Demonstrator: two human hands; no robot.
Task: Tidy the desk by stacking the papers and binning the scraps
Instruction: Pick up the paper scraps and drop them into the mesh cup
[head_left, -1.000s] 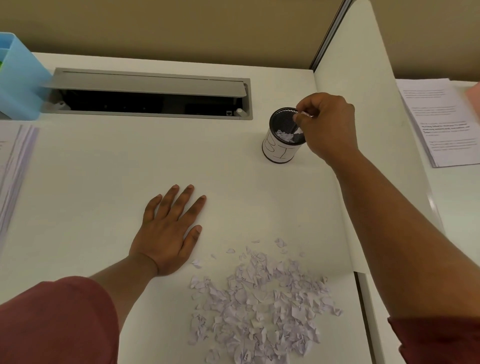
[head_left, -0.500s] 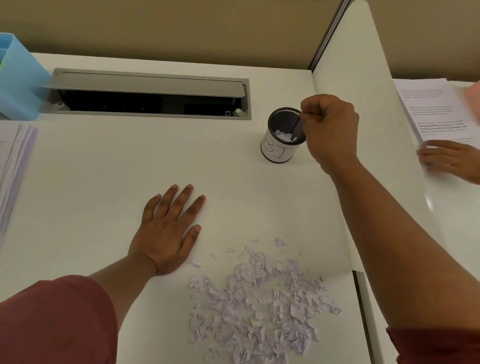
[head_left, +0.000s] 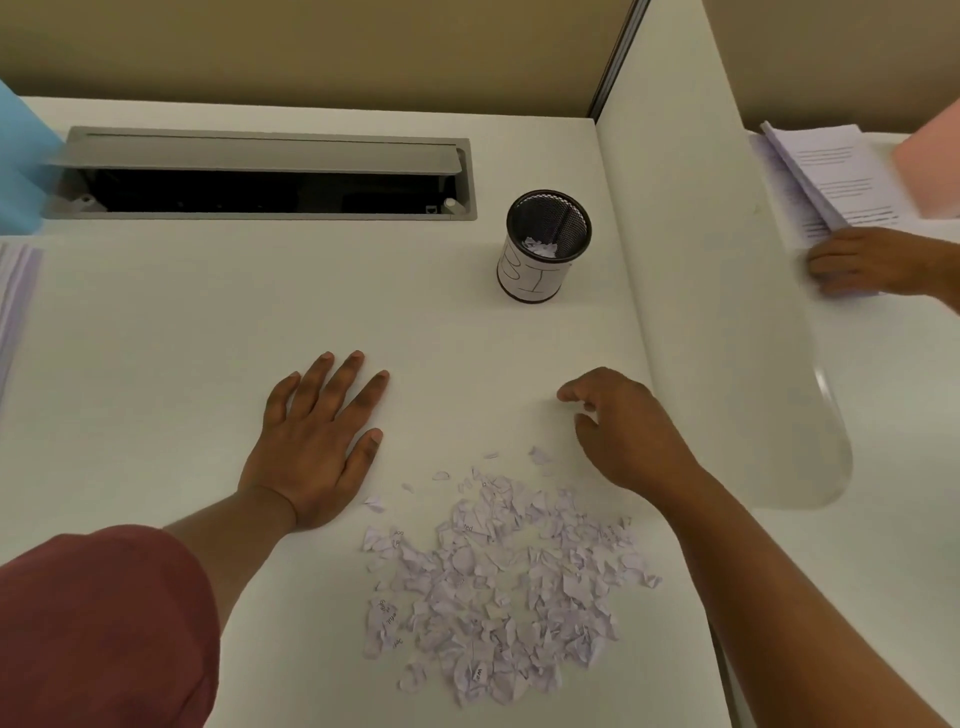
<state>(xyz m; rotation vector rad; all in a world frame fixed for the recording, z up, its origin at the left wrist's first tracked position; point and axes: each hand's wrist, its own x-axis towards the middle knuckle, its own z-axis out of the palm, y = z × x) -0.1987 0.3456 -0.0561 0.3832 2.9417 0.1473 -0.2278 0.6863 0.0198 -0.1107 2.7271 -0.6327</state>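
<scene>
A pile of torn white paper scraps (head_left: 498, 582) lies on the white desk (head_left: 208, 322) near the front edge. A small black mesh cup (head_left: 545, 244) with a paper label stands behind it and holds a few scraps. My left hand (head_left: 317, 441) lies flat on the desk, fingers straight, left of the pile. Just above the pile's upper right edge is my right hand (head_left: 623, 431), its fingers loosely curled and holding nothing. A stack of papers (head_left: 15, 291) shows at the left edge.
An open grey cable tray (head_left: 260, 176) runs along the back. A blue container (head_left: 21, 161) stands at the far left. A white divider panel (head_left: 727, 312) bounds the desk on the right. Beyond it, another person's hand (head_left: 872, 260) touches printed sheets (head_left: 841, 176) beside a pink object (head_left: 935, 161).
My right hand left the mesh cup and came back down to the scrap pile's upper right edge, empty. My left hand stayed flat. The other person's hand reached further onto the sheets.
</scene>
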